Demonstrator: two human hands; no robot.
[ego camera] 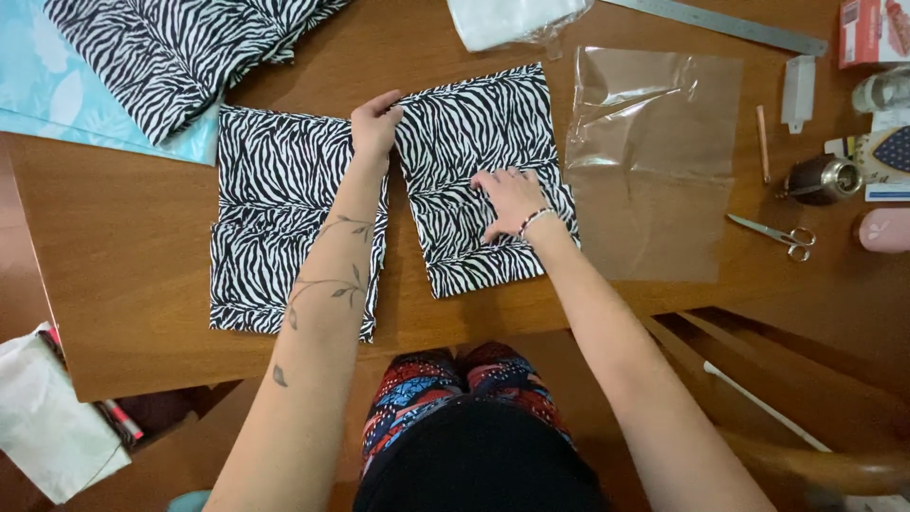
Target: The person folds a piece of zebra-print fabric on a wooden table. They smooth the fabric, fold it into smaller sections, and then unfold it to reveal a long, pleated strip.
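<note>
The right-hand zebra-print fabric piece (479, 171) is pinned flat on the counter (123, 256) by the open right hand (510, 201), while its top corner is pinched by the left hand (375, 123) to keep it straight.

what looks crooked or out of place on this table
The right zebra fabric piece lies tilted, not square with the left piece. The left hand pinches its top corner; the right hand presses it flat. Nothing looks spilled or torn.
</note>
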